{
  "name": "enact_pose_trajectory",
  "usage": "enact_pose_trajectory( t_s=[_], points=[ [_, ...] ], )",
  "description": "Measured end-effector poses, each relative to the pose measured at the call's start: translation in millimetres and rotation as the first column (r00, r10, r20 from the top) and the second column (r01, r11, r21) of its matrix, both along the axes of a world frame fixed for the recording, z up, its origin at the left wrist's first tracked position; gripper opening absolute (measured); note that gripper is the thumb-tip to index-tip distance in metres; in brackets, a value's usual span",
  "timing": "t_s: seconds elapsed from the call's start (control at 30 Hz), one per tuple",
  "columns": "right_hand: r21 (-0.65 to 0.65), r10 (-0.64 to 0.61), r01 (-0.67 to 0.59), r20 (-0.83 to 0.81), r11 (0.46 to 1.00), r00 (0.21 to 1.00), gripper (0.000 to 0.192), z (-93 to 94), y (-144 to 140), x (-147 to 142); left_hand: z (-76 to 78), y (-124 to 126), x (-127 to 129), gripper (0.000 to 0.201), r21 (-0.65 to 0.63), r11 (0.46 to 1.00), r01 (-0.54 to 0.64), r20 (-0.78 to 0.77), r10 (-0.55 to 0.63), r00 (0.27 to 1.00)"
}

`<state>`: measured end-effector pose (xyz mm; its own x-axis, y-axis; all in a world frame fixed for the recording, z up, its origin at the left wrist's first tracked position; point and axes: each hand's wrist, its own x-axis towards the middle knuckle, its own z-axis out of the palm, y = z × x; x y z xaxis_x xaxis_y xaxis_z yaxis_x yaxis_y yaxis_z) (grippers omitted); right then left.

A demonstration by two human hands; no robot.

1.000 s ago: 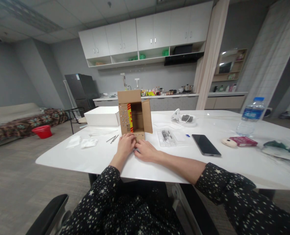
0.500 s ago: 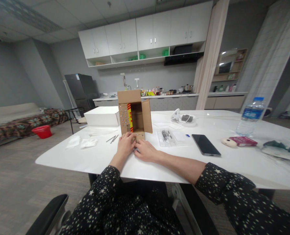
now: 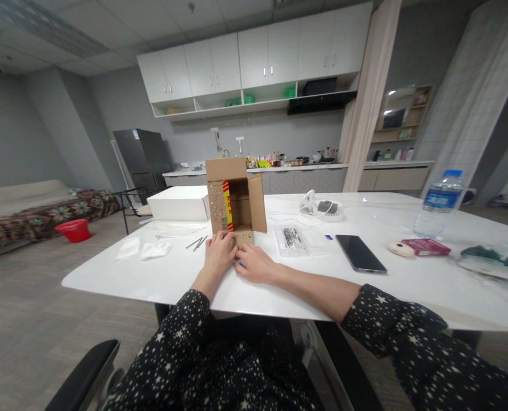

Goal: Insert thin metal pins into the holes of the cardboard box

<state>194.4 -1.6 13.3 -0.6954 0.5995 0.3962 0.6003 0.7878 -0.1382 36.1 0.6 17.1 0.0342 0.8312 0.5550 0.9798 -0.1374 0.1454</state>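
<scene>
The cardboard box [image 3: 236, 197] lay on its side on the tabletop [image 3: 181, 274], mouth toward the person. The left hand [image 3: 220, 255] and right hand [image 3: 256, 264], fingers loosely curled, pressed its lower flap flat; any grip was unclear. A phone [image 3: 361, 253] lay right of the box.

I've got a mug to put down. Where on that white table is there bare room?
Bare patches: the near edge of the table left of the left hand, and between the phone and the sleeve. Crowded: around the cardboard box, and by the water bottle.
</scene>
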Motion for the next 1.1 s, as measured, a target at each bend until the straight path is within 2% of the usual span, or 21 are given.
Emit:
enact_pose_trajectory(
  t_s=[0.23, 0.47, 0.6, 0.77, 0.97, 1.1],
  points=[
    [0.020, 0.005, -0.005, -0.006, 1.000, 1.000, 0.028, -2.5, 2.0, -0.1, 2.5, -2.1, 3.9, 0.030, 0.023, 0.992, -0.121, -0.025, 0.121, 0.992],
    [0.026, 0.002, -0.002, 0.002, 1.000, 1.000, 0.029, -2.2, 1.7, 0.1, 3.1, -1.8, 5.0, 0.031, 0.038, 0.992, -0.117, -0.037, 0.118, 0.992],
    [0.018, -0.015, 0.014, 0.016, 1.000, 1.000, 0.029, -1.2, 1.0, 0.0, 2.4, -2.9, 4.0, 0.030, 0.060, 0.985, -0.159, -0.023, 0.161, 0.987],
    [0.027, -0.022, 0.021, 0.024, 0.999, 0.999, 0.029, -1.2, 0.6, -0.3, 6.3, -6.8, 6.6, 0.031, 0.023, 0.984, -0.175, -0.007, 0.175, 0.985],
    [0.021, -0.025, 0.024, 0.033, 0.999, 0.999, 0.028, -0.8, 0.7, -0.4, 8.2, -7.7, 9.1, 0.028, 0.001, 0.975, -0.223, -0.075, 0.222, 0.972],
    [0.020, -0.032, 0.031, 0.027, 0.999, 0.999, 0.028, -1.7, 1.1, -0.5, 5.9, -5.9, 7.1, 0.027, 0.020, 0.979, -0.205, -0.099, 0.206, 0.974]
  ],
)
